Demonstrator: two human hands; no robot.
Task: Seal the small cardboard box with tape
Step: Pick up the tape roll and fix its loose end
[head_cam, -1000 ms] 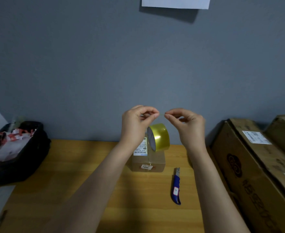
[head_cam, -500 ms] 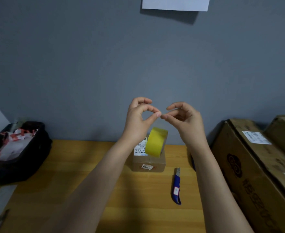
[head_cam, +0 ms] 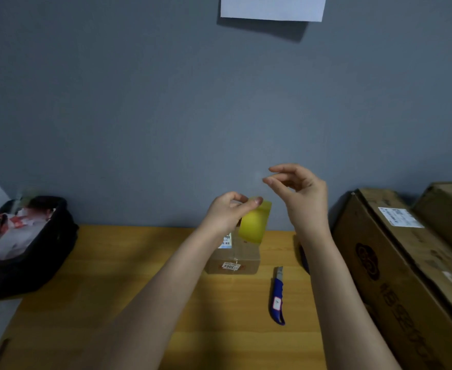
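Note:
The small cardboard box [head_cam: 242, 259], bearing white labels, stands on the wooden table [head_cam: 107, 284] near the wall. Just above it my left hand [head_cam: 228, 213] pinches a yellow tape roll [head_cam: 254, 225] at the roll's top edge. My right hand [head_cam: 303, 192] is raised higher and to the right of the roll. Its thumb and forefinger are curled close together. No tape strip shows between them, so I cannot tell whether they hold a tape end.
A blue utility knife [head_cam: 277, 296] lies on the table right of the box. Large cardboard cartons [head_cam: 406, 263] stand along the right edge. A black bin [head_cam: 32, 252] with crumpled wrappers sits at the left. A grey wall runs close behind.
The two hands, pinched together above the hanging roll before, have parted. My left hand has dropped and now grips the roll, while my right hand has moved to the right.

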